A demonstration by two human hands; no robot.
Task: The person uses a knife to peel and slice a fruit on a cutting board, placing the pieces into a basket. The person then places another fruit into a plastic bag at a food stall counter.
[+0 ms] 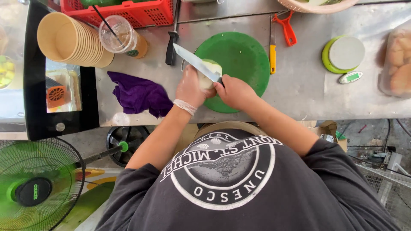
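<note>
Pale-green peeled fruit sits clasped in gloved left hand; right hand grips knife.

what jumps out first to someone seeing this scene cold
At centre, the gloved left hand holds a pale fruit over a round green cutting board while the right hand draws a knife across it. A purple cloth lies left, below stacked paper bowls.

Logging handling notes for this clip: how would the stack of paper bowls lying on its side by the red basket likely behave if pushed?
The stack of paper bowls lies on its side with round rims, so a nudge would probably roll it. It looks like thin paper, so likely light for its bulk and easily shifted. The nested bowls might slide apart, and the plastic cup beside it could get knocked.
</note>
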